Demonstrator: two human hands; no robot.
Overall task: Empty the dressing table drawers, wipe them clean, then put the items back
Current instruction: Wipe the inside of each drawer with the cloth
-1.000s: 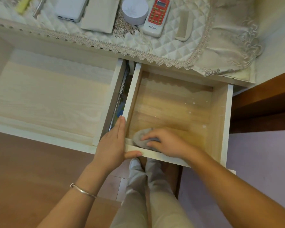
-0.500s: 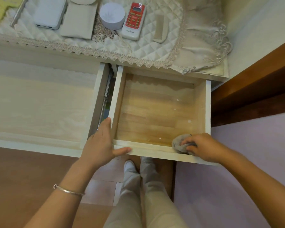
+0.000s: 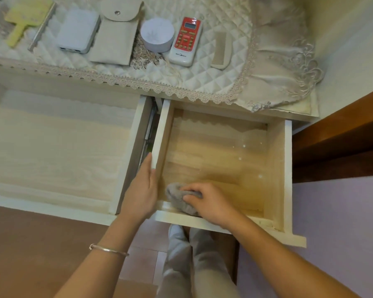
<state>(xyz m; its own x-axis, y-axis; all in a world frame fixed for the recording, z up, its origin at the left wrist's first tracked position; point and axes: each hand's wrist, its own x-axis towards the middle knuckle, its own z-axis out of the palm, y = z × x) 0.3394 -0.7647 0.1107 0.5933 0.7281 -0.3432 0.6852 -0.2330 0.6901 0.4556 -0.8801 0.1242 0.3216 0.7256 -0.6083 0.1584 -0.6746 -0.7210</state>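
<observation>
Fingers of the right hand (image 3: 211, 203) curl over a grey cloth (image 3: 178, 201) and press it down in the front left corner of the small drawer (image 3: 278, 168). The left hand (image 3: 141, 190) lies flat with straight fingers on that drawer's left wall and holds nothing. On the table (image 3: 41, 79) sit a red and white remote (image 3: 185, 41), a comb (image 3: 221, 50) and a round white box (image 3: 157, 35).

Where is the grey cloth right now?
Head view: grey cloth sits in the small drawer's near-left corner, under the right hand, close to the left hand.
</observation>
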